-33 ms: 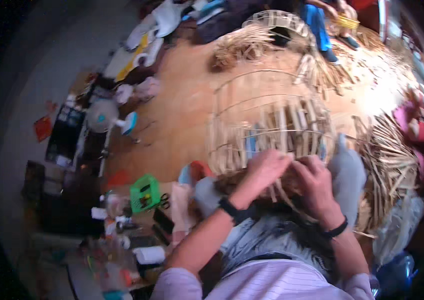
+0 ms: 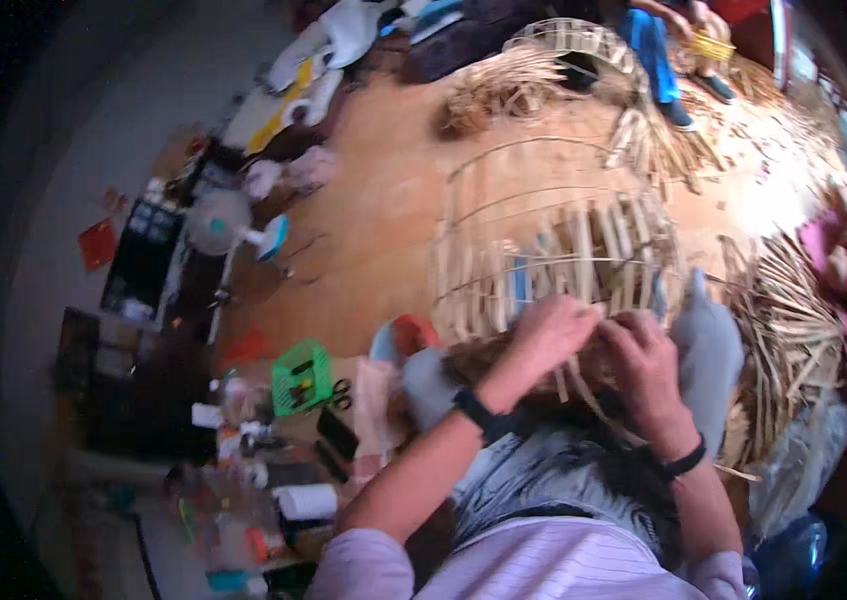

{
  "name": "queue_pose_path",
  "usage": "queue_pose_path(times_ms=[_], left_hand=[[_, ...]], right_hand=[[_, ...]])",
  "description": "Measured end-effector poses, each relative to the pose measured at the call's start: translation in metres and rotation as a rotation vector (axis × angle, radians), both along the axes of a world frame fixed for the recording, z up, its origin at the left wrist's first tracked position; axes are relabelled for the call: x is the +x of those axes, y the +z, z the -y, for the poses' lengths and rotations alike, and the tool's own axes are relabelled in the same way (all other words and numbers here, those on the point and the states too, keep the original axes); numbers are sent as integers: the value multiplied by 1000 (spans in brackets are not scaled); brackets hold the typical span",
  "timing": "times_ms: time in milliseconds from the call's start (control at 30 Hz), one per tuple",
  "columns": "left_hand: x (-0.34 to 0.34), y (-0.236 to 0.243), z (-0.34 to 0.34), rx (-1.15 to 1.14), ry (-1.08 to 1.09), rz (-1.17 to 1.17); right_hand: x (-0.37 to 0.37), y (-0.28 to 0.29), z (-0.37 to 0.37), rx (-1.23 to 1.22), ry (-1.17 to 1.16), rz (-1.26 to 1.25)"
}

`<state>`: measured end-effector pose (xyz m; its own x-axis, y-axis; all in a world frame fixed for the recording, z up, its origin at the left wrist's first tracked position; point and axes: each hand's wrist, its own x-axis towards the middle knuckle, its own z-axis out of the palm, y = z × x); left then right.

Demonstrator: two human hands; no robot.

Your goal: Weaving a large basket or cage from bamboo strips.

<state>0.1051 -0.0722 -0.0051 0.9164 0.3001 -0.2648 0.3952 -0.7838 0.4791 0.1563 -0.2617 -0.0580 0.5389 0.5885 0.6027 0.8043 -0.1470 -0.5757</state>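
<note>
Between my knees stands a wire-framed basket (image 2: 584,262), its round hoops partly wrapped with pale flat plant strips. Both hands are at its near edge, fingertips close together. My left hand (image 2: 556,332) is closed in a pinch, and a loose pale strip (image 2: 576,378) hangs just below it. Beside it, my right hand (image 2: 646,362) has its fingers bent and pressed together at the same edge. Blur and the fingers hide exactly what lies between the fingertips. Brown material (image 2: 484,365) covers part of my lap under the hands.
A bundle of strips (image 2: 794,330) lies at the right, another heap (image 2: 504,92) at the far side. A green basket (image 2: 302,378) and scissors (image 2: 342,393) are at the left, with a fan (image 2: 219,222) farther back. Another person's legs (image 2: 656,65) show at the far right.
The whole view has shifted slightly, so the scene sits farther right in the picture. Both hands stay at the basket's near edge with almost the same finger pose.
</note>
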Motion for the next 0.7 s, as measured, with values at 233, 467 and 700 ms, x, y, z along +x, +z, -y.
queue_pose_path(times_ms=[233,467,700], left_hand=[[-6,-7,1,-60,14,135],[-10,-40,11,-56,133,497],[-25,-50,38,390,75,644]], right_hand=[[-6,11,-11,-23,-46,-51],[-1,-5,-6,-148,7,-138],[-11,20,-2,-323,29,-282]])
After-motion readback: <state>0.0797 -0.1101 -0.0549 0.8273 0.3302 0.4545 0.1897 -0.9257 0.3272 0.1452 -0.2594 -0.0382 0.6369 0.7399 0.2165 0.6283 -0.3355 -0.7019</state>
